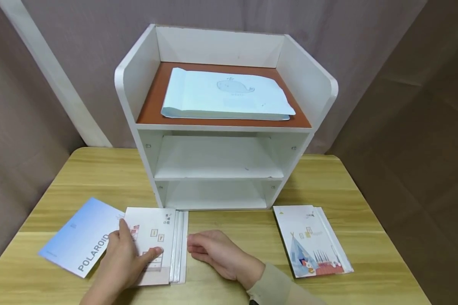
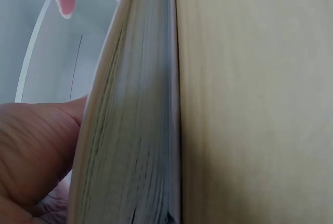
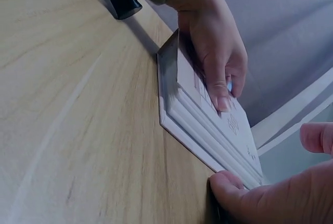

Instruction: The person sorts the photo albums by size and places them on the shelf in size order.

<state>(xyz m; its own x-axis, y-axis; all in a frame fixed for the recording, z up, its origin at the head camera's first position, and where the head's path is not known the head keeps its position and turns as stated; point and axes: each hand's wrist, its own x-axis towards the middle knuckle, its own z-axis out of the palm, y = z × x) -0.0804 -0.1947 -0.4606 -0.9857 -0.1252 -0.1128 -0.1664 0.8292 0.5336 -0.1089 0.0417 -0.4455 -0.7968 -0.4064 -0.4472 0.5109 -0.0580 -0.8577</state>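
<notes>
A white photo album [image 1: 162, 220] with printed drawings lies on the table at front left, its ringed spine facing right. My left hand [image 1: 124, 258] grips it from the left edge, thumb across the cover; the other fingertips are partly hidden. The left wrist view shows its thick stack of pages [image 2: 135, 99] from the side. At the spine edge, my right hand [image 1: 221, 254] has its fingertips touching the album, fingers loosely bent. In the right wrist view, one right fingertip [image 3: 226, 179] meets the lower cover's edge, and another digit stays apart above.
A blue POLAROID album [image 1: 87, 237] lies partly under my left hand. Another illustrated album [image 1: 309, 245] lies at the right. Behind stands a white shelf unit [image 1: 213, 127] with two lower compartments; a whale-print album [image 1: 229, 93] rests on its brown top.
</notes>
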